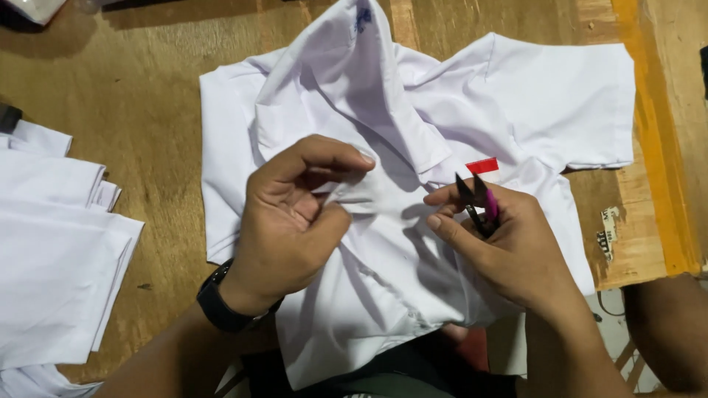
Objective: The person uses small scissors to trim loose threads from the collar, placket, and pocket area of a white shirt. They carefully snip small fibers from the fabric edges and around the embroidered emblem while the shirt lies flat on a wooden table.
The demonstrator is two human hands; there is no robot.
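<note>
Left hand (291,221) pinches a fold of the white cotton shirt (413,133) on the wooden bench (147,96); right hand (501,243) grips small black thread snips (476,203), blades pointing up-left, just right of the fold.

This looks like a small garment workshop, at the finishing or trimming stage. A worn wooden worktable (147,110) with a yellow-painted edge strip (653,147) bears a white shirt (442,110) spread flat, and a stack of folded white garments (51,243) waits at its left side. A pair of thread snips (478,206), a tailor's trimming tool, is in use over the shirt.
</note>
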